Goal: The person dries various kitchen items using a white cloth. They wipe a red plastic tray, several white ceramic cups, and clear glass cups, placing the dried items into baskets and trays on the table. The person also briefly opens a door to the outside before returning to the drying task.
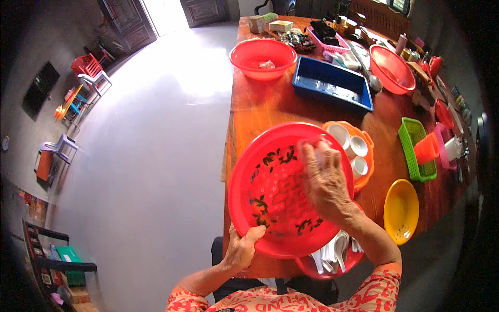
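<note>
A round red plastic basin (286, 238), with dark leaf prints and a raised pattern inside, is tilted toward me above the wooden table. My left hand (243, 246) grips its lower left rim, thumb on the inner side. Over the right part of the basin's inside lies my right hand (329, 179), blurred, with fingers pointing away from me. Whether a cloth is under those fingers I cannot tell. Partly behind the basin, an orange plastic basket (365, 180) holds white cups (358, 146). Below the basin, white spoons (340, 249) rest in another red container (331, 275).
Across the wooden table (269, 101) stand a red basin (263, 73), a blue tray (331, 87) and a pinkish-red basin (391, 72). Toward the right are a green basket (415, 148), orange cups (426, 149) and a yellow plate (401, 210). Chairs (58, 147) line the left wall.
</note>
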